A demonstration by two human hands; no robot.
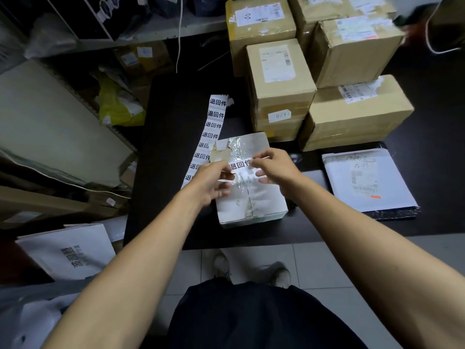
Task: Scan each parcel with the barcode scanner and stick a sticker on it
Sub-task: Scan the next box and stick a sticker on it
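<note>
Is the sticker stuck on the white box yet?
Cannot tell: both hands pinch the sticker by its ends over the box.

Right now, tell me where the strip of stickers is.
In the head view, the sticker strip lies on the black table, just left of the white parcel and partly under the left hand.

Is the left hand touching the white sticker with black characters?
Touching. The head view shows the left hand pinching the left end of the white sticker with black characters, above the white taped cardboard parcel.

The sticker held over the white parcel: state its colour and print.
White sticker with bold black characters, seen in the head view.
</note>
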